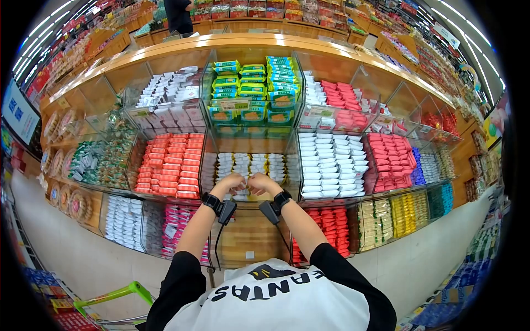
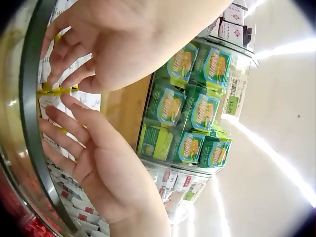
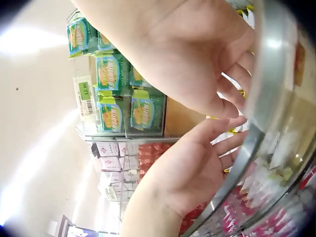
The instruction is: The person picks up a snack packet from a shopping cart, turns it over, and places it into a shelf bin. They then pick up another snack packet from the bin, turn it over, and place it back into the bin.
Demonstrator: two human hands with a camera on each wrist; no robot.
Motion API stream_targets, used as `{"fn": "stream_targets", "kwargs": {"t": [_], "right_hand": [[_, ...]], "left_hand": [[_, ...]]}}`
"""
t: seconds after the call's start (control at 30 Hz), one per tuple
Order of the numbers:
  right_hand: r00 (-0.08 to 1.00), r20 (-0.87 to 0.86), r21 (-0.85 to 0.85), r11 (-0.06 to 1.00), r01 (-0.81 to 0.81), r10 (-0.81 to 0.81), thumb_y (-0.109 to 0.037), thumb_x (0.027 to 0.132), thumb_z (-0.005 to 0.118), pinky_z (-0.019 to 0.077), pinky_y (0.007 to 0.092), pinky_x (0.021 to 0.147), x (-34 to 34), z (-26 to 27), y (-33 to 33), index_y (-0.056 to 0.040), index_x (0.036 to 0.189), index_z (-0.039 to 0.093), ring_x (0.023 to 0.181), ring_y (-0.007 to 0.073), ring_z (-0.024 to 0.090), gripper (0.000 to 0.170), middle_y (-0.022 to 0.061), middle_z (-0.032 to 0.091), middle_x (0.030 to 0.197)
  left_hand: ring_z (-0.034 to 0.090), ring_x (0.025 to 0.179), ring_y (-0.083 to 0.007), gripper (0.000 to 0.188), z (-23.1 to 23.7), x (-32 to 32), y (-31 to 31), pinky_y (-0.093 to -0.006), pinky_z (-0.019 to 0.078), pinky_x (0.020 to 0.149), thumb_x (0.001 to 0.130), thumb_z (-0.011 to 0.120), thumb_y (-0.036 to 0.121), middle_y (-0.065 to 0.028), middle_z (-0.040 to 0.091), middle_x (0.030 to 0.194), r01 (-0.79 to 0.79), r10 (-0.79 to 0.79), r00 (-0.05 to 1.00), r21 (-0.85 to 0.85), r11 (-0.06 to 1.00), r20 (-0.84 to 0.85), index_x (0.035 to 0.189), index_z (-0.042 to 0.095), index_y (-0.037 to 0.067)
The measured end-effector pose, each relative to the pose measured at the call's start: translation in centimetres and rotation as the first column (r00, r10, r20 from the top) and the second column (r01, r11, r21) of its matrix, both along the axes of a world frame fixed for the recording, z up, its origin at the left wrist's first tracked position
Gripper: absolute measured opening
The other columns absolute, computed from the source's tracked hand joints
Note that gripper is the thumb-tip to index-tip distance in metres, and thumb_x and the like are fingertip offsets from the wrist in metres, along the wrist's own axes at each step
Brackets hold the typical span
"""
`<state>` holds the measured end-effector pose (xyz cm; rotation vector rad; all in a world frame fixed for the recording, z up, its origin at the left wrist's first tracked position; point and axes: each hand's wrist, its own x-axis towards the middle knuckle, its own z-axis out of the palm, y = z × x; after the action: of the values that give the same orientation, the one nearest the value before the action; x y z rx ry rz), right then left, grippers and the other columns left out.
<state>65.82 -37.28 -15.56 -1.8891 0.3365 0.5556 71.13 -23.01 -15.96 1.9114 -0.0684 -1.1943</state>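
Note:
In the head view, the left hand and right hand hover side by side over the front of a bin of white-and-yellow packets. The left wrist view shows the left hand above the right hand, palms visible, fingers loosely bent. From the right wrist, the right hand appears above the left hand, fingers spread and relaxed. No packet is seen in either hand. The bin's front rim partly hides the fingertips; whether they touch the packets cannot be told.
Clear dividers separate orange-red packets at left from white packets at right. Green biscuit packs sit in the raised bin behind. A green-handled cart stands lower left; a person is beyond the display.

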Motion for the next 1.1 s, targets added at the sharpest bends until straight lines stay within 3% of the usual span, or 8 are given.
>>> {"fn": "stream_targets", "kwargs": {"t": [0.13,0.2,0.23,0.37,0.5,0.67,0.77,1.1], "right_hand": [[0.992,-0.114,0.084,0.996,-0.042,0.052,-0.02,0.074,0.048,0.044,0.0348,0.039,0.2,-1.3,0.2,0.0047,0.064,0.057,0.045,0.0226,0.055,0.029,0.0146,0.057,0.057],[0.993,-0.113,0.006,1.0,-0.022,0.023,-0.021,0.076,0.044,0.0463,0.0348,0.041,-0.5,-0.5,0.7,0.0057,0.069,0.058,0.048,0.025,0.057,0.031,0.0162,0.058,0.059],[0.971,-0.239,0.007,1.0,-0.006,0.008,-0.027,0.079,0.041,0.0475,0.0346,0.043,-0.5,-0.1,0.8,0.0065,0.078,0.057,0.054,0.0261,0.059,0.037,0.0185,0.059,0.064],[0.969,-0.234,-0.017,0.996,-0.083,0.077,-0.037,0.081,0.038,0.048,0.0317,0.047,-1.1,1.1,1.0,0.0061,0.085,0.055,0.062,0.0251,0.06,0.047,0.021,0.059,0.076],[0.929,-0.328,-0.087,0.974,-0.209,0.17,-0.028,0.075,0.037,0.0465,0.0341,0.057,-0.9,0.9,1.0,0.0017,0.087,0.056,0.069,0.0209,0.06,0.038,0.0134,0.061,0.086],[0.94,-0.286,-0.161,0.958,-0.238,0.185,-0.029,0.075,0.036,0.0457,0.0353,0.063,-1.1,0.5,1.1,-0.004,0.094,0.055,0.074,0.0189,0.059,0.037,0.0061,0.06,0.093],[0.932,-0.286,-0.18,0.942,-0.282,0.224,-0.029,0.075,0.036,0.0456,0.0363,0.064,-1.1,0.9,1.1,-0.0045,0.097,0.054,0.076,0.0196,0.059,0.037,0.0067,0.059,0.095],[0.925,-0.29,-0.171,0.937,-0.304,0.247,-0.028,0.075,0.036,0.0455,0.0379,0.066,-1.3,0.9,1.0,-0.0038,0.098,0.054,0.08,0.0206,0.059,0.038,0.0084,0.059,0.097]], "left_hand": [[0.057,0.062,-0.02,0.028,-0.6,0.0,-0.2,-0.0336,0.0475,0.055,0.078,0.043,0.027,-0.01,0.058,0.078,-0.045,0.044,0.999,0.036,0.998,0.025,0.095,0.051,0.006],[0.06,0.067,-0.0234,0.031,-0.4,0.0,-0.5,-0.0362,0.0486,0.054,0.079,0.041,0.027,-0.0139,0.06,0.081,0.041,-0.042,0.999,0.135,0.99,0.004,0.095,0.05,0.003],[0.061,0.067,-0.0249,0.035,0.0,-0.4,-0.4,-0.0375,0.0492,0.054,0.08,0.04,0.029,-0.0171,0.06,0.082,0.058,-0.06,0.998,0.128,0.99,0.008,0.099,0.048,0.0],[0.061,0.064,-0.0256,0.042,-0.4,-0.4,-0.4,-0.0374,0.0493,0.054,0.081,0.039,0.031,-0.0203,0.06,0.08,0.08,-0.074,0.997,0.202,0.976,-0.033,0.111,0.041,0.001],[0.061,0.06,-0.0251,0.048,-0.7,-0.7,-0.5,-0.0387,0.0494,0.051,0.083,0.031,0.036,-0.0204,0.06,0.074,0.115,-0.128,0.991,0.225,0.968,0.043,0.105,0.043,-0.004],[0.061,0.062,-0.0242,0.046,-1.5,0.0,-0.6,-0.0385,0.0465,0.053,0.083,0.03,0.038,-0.0186,0.061,0.075,0.177,-0.18,0.984,0.29,0.941,-0.016,0.106,0.045,0.002],[0.06,0.062,-0.0227,0.043,-1.5,0.2,-0.5,-0.0378,0.0456,0.054,0.082,0.031,0.037,-0.017,0.062,0.075,0.259,-0.259,0.965,0.294,0.92,-0.038,0.106,0.047,0.005],[0.06,0.062,-0.0198,0.035,-0.7,-0.3,-0.5,-0.0369,0.045,0.055,0.08,0.037,0.032,-0.0147,0.062,0.076,0.158,-0.159,0.987,0.293,0.943,-0.022,0.095,0.053,0.005]]}}
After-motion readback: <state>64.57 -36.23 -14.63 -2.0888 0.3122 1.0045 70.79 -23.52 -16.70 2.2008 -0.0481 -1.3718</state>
